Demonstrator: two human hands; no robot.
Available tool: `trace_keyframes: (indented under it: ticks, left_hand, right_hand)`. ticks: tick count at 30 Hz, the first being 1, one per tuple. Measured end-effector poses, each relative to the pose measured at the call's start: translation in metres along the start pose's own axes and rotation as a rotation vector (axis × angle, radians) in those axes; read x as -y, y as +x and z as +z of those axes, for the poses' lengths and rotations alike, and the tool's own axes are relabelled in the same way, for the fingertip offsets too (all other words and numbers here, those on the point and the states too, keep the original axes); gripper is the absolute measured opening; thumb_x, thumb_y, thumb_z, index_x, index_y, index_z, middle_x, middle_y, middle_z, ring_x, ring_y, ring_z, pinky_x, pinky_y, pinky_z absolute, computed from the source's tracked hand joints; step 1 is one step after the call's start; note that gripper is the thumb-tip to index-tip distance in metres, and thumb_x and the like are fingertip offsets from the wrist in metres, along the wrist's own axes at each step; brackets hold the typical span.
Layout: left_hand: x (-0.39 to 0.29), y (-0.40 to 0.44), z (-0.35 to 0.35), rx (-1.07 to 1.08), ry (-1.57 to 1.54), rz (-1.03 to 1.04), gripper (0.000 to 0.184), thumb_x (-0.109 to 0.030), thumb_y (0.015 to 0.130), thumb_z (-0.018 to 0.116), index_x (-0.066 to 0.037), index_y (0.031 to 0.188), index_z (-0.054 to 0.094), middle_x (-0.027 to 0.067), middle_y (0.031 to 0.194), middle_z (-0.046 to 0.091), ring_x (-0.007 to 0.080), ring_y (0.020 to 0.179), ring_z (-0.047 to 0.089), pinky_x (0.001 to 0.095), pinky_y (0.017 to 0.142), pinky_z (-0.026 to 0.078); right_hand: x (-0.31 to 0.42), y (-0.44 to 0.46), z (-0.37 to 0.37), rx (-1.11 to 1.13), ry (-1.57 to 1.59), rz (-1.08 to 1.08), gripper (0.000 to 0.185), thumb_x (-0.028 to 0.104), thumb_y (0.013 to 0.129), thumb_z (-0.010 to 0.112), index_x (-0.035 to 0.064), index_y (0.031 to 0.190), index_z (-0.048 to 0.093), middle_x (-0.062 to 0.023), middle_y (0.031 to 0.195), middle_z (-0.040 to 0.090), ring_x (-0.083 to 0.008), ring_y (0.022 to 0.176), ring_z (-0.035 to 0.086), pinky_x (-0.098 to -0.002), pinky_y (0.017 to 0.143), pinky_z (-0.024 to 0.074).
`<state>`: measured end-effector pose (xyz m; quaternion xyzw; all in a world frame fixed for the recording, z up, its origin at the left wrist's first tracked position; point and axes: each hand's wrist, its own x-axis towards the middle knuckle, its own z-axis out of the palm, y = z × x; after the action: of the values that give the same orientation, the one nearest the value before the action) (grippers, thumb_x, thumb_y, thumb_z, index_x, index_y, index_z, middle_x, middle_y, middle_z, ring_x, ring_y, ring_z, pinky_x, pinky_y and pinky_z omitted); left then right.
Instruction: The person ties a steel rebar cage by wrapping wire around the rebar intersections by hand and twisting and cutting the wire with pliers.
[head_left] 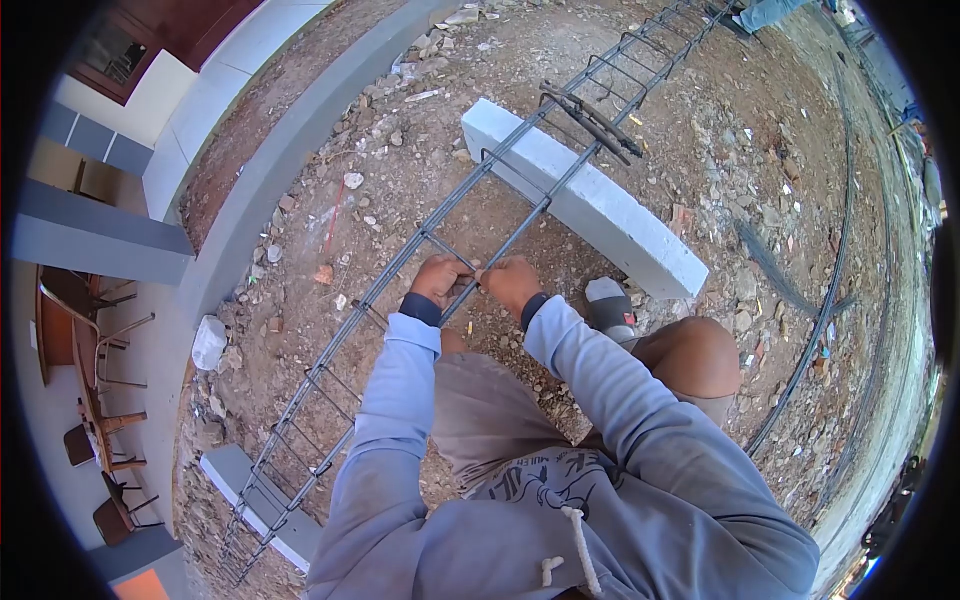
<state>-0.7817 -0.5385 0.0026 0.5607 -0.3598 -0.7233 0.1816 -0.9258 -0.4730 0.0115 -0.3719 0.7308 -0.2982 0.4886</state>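
Observation:
A long rebar cage (pixel 395 268) of straight bars and bent stirrups runs diagonally beneath my hands. My left hand (pixel 440 280) is closed, its fingertips pinched at a stirrup between the bars. Right beside it, my right hand (pixel 512 283) is closed too, thumb and fingers pressed together at the nearer long bar. Whatever small thing the fingertips pinch is hidden. Farther up the cage lies a dark bundle of thin rods or wire (pixel 592 122), resting across the bars.
A pale concrete block (pixel 600 215) props the cage ahead, and a grey block (pixel 250 490) supports its near end. Stony soil surrounds my sandalled foot (pixel 610 308). Long dark bars (pixel 825 310) lie at right. A low grey kerb (pixel 270 190) and chairs (pixel 120 350) are left. Another person's leg (pixel 765 14) shows at top.

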Motion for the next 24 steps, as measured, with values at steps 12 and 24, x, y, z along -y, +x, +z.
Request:
trace_keyframes:
  ticks: [12,24]
  left_hand:
    - [0.032,-0.024,0.013,-0.314,0.064,0.470,0.010,-0.005,0.084,0.062,0.003,0.086,0.066,0.0074,0.078,0.068,0.0105,0.068,0.062,0.0234,0.062,0.050]
    - [0.032,-0.060,0.036,-0.492,0.555,0.884,0.020,-0.006,0.079,0.062,-0.006,0.096,0.071,0.0120,0.087,0.068,0.0266,0.077,0.065,0.0348,0.071,0.050]
  right_hand:
    - [0.000,-0.008,0.003,-0.101,-0.098,-0.097,0.031,0.028,0.075,0.069,-0.0034,0.075,0.069,-0.0192,0.066,0.064,-0.0281,0.065,0.064,-0.0403,0.063,0.0480]
    - [-0.010,-0.013,0.008,-0.090,-0.012,-0.101,0.028,0.028,0.080,0.065,0.0011,0.082,0.070,-0.0212,0.077,0.065,-0.0322,0.076,0.064,-0.0422,0.070,0.0485]
